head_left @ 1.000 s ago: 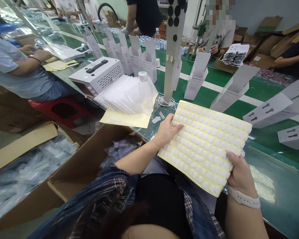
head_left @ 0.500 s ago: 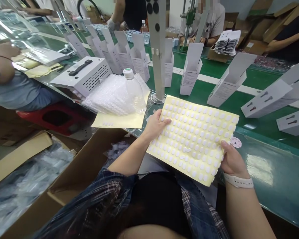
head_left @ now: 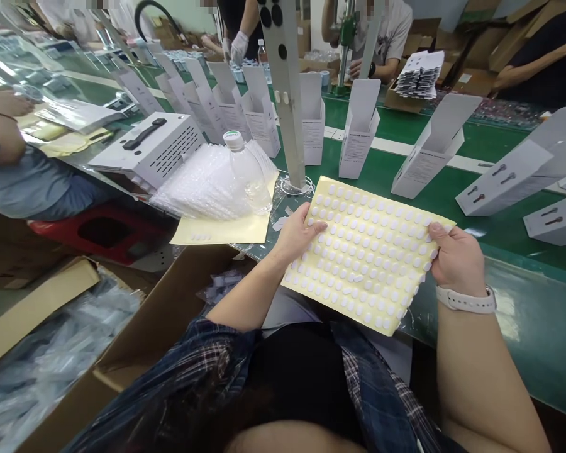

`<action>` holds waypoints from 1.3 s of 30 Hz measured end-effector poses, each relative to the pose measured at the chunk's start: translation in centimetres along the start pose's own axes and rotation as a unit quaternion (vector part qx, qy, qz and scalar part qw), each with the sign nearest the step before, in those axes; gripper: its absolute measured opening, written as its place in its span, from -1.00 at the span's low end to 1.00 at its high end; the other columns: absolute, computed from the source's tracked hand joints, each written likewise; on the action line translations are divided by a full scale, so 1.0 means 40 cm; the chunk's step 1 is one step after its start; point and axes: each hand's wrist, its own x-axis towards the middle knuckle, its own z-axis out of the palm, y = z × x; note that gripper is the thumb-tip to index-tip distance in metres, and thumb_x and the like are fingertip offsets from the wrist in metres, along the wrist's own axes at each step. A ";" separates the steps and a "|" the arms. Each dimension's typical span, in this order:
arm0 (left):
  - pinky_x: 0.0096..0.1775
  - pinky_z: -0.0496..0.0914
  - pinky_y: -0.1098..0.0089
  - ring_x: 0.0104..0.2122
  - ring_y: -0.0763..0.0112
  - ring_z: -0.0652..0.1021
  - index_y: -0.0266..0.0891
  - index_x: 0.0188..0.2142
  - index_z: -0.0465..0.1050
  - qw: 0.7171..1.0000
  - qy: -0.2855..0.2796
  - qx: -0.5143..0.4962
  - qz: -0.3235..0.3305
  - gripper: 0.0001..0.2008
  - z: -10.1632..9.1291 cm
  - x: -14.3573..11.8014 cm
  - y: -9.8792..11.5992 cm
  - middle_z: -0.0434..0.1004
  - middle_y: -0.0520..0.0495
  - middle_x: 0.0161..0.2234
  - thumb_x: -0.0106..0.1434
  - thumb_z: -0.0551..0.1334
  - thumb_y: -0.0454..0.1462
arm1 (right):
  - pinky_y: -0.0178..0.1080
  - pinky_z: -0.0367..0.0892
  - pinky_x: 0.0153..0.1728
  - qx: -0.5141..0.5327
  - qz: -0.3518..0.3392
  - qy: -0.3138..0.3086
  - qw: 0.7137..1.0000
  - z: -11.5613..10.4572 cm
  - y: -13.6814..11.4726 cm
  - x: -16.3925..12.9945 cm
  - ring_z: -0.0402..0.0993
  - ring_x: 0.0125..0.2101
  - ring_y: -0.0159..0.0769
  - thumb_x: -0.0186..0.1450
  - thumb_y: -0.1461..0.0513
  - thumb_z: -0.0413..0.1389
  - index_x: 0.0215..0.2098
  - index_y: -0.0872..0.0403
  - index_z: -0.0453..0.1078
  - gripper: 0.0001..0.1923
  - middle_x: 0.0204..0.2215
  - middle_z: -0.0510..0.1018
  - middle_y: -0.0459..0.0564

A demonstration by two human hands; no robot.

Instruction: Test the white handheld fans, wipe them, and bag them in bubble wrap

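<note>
Green table (head_left: 514, 242), frame centre: left hand (head_left: 296, 234) and right hand (head_left: 456, 258) each clamped on yellow sticker sheet (head_left: 368, 251) edges.

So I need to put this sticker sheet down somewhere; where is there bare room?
Bare green belt lies right of the right hand, below the tilted white boxes. A smaller patch sits between the sticker sheet and the upright cartons. Left is crowded: water bottle, bubble bags, metal post.

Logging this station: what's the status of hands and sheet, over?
Left hand grips the sticker sheet at its left edge. Right hand grips its right edge. Sheet held above the table edge; water bottle stands clear.
</note>
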 end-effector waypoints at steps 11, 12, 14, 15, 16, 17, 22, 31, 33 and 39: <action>-0.03 0.62 0.14 -0.07 0.06 0.72 -0.13 -0.03 0.55 0.996 0.044 -0.082 0.003 -0.49 -0.043 -0.003 -0.041 0.76 -0.10 -0.07 0.17 0.57 0.04 | -0.18 0.51 -0.42 -0.132 0.019 -0.089 0.987 -0.061 0.000 -0.141 0.50 -0.39 -0.20 0.14 -0.23 0.50 -0.38 -0.02 0.59 -0.49 -0.42 0.60 -0.03; -0.02 0.63 0.12 -0.08 0.05 0.72 -0.13 -0.03 0.55 0.996 0.045 -0.082 0.008 -0.48 -0.039 -0.002 -0.044 0.76 -0.09 -0.07 0.16 0.58 0.05 | -0.22 0.46 -0.44 -0.142 0.010 -0.072 0.987 -0.067 0.008 -0.152 0.44 -0.42 -0.24 0.15 -0.18 0.53 -0.41 -0.02 0.57 -0.53 -0.46 0.55 -0.06; 0.01 0.62 0.10 -0.08 0.05 0.72 -0.12 -0.03 0.55 0.995 0.046 -0.085 0.017 -0.48 -0.029 0.000 -0.052 0.75 -0.09 -0.08 0.16 0.58 0.06 | -0.23 0.41 -0.46 -0.148 -0.002 -0.049 0.988 -0.073 0.021 -0.167 0.39 -0.44 -0.26 0.20 -0.16 0.50 -0.43 -0.03 0.55 -0.55 -0.51 0.50 -0.09; 0.02 0.62 0.09 -0.07 0.04 0.72 -0.12 -0.03 0.55 0.995 0.048 -0.089 0.020 -0.47 -0.025 0.001 -0.056 0.75 -0.09 -0.08 0.16 0.58 0.08 | -0.22 0.42 -0.46 -0.144 -0.001 -0.049 0.988 -0.075 0.026 -0.173 0.40 -0.44 -0.24 0.22 -0.20 0.47 -0.42 -0.04 0.55 -0.53 -0.51 0.51 -0.08; 0.02 0.61 0.10 -0.07 0.04 0.71 -0.12 -0.02 0.54 0.994 0.050 -0.095 0.022 -0.46 -0.023 0.002 -0.059 0.74 -0.10 -0.07 0.16 0.57 0.09 | -0.19 0.45 -0.45 -0.137 0.004 -0.058 0.989 -0.077 0.029 -0.180 0.45 -0.42 -0.20 0.22 -0.28 0.42 -0.38 -0.05 0.57 -0.49 -0.48 0.55 -0.05; 0.01 0.60 0.10 -0.06 0.04 0.71 -0.12 -0.02 0.53 0.993 0.052 -0.103 0.023 -0.43 -0.022 0.002 -0.061 0.74 -0.10 -0.06 0.16 0.57 0.11 | -0.15 0.49 -0.43 -0.129 0.014 -0.074 0.989 -0.078 0.031 -0.188 0.51 -0.39 -0.14 0.21 -0.35 0.37 -0.34 -0.05 0.59 -0.42 -0.43 0.60 -0.02; -0.02 0.57 0.15 -0.07 0.06 0.71 -0.15 -0.01 0.51 0.992 0.069 -0.101 0.030 -0.41 -0.027 -0.003 -0.061 0.74 -0.11 -0.06 0.16 0.54 0.14 | -0.04 0.64 -0.24 -0.142 0.081 -0.116 0.980 -0.090 0.035 -0.234 0.67 -0.24 0.01 0.08 -0.26 0.51 -0.18 0.00 0.69 -0.39 -0.22 0.76 0.10; 0.00 0.58 0.19 -0.03 0.12 0.71 -0.16 0.02 0.49 0.988 0.096 -0.106 0.057 -0.47 -0.032 -0.017 -0.041 0.74 -0.13 -0.01 0.24 0.49 0.09 | -0.10 0.63 -0.35 -0.124 0.105 -0.116 0.980 -0.109 0.044 -0.258 0.69 -0.25 0.00 0.00 -0.34 0.51 -0.15 0.01 0.71 -0.28 -0.18 0.78 0.13; -0.01 0.58 0.19 -0.03 0.12 0.71 -0.17 0.01 0.48 0.987 0.098 -0.116 0.060 -0.44 -0.035 -0.019 -0.032 0.74 -0.14 -0.01 0.22 0.50 0.11 | -0.09 0.64 -0.35 -0.122 0.122 -0.125 0.977 -0.115 0.045 -0.265 0.69 -0.28 -0.01 0.01 -0.28 0.55 -0.16 0.02 0.71 -0.32 -0.15 0.78 0.16; 0.01 0.57 0.15 -0.01 0.09 0.71 -0.17 0.03 0.48 0.987 0.097 -0.115 0.060 -0.42 -0.031 -0.024 -0.025 0.74 -0.16 0.01 0.24 0.49 0.13 | -0.07 0.60 -0.44 -0.142 0.098 -0.070 0.983 -0.107 0.066 -0.279 0.61 -0.48 -0.08 0.07 -0.25 0.54 -0.34 0.04 0.69 -0.44 -0.41 0.73 0.09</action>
